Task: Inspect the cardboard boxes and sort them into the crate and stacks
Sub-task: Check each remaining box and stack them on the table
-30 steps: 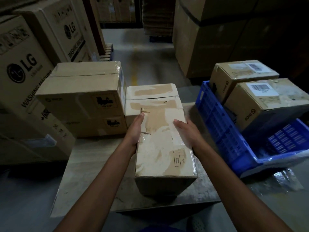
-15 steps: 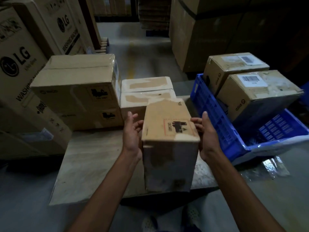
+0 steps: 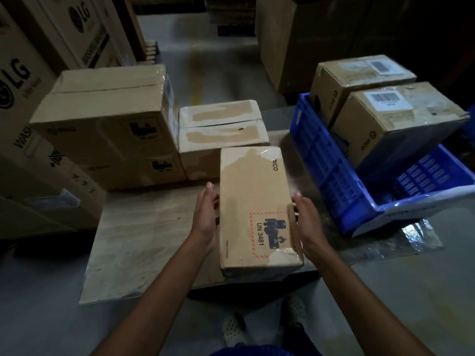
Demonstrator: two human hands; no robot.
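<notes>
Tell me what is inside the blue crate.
In the blue crate stand two cardboard boxes, the near box and the far box behind it. Part of its floor shows. The boxes cover the rest, and their contents cannot be seen.
</notes>
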